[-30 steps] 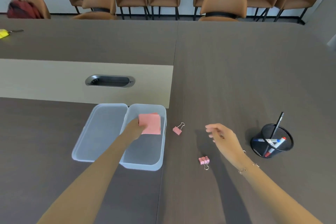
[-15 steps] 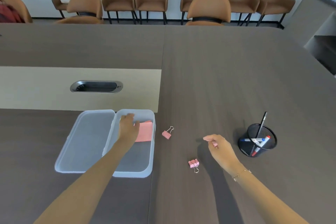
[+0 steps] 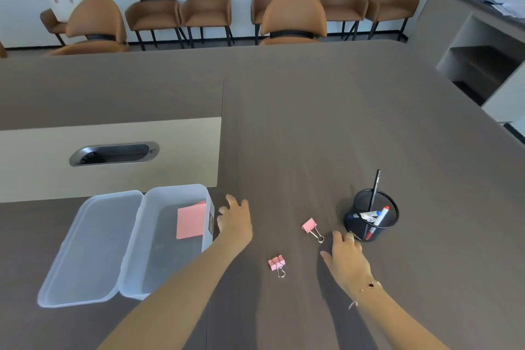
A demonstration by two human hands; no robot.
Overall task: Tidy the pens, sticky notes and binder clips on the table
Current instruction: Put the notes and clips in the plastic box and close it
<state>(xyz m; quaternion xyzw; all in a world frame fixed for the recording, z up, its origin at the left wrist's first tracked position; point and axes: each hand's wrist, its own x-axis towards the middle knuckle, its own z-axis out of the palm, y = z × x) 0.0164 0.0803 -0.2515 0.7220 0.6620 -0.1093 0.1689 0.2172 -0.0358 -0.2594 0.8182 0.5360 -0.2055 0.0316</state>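
A pink sticky-note pad lies inside the clear plastic box, whose lid rests open to its left. My left hand hovers palm down just right of the box, fingers apart, nothing visibly held. One pink binder clip lies on the table between my hands. A second pink binder clip lies nearer to me. My right hand is spread low over the table, right of the first clip and touching the foot of the black mesh pen cup, which holds several pens.
A metal cable slot sits in the beige table strip behind the box. Brown chairs line the far table edge and the wall. A grey cabinet stands at the right, past the table's corner.
My left hand let go of the sticky notes in the box and moved out to its right. My right hand opened and shifted toward the pen cup. A clip now lies beside it.
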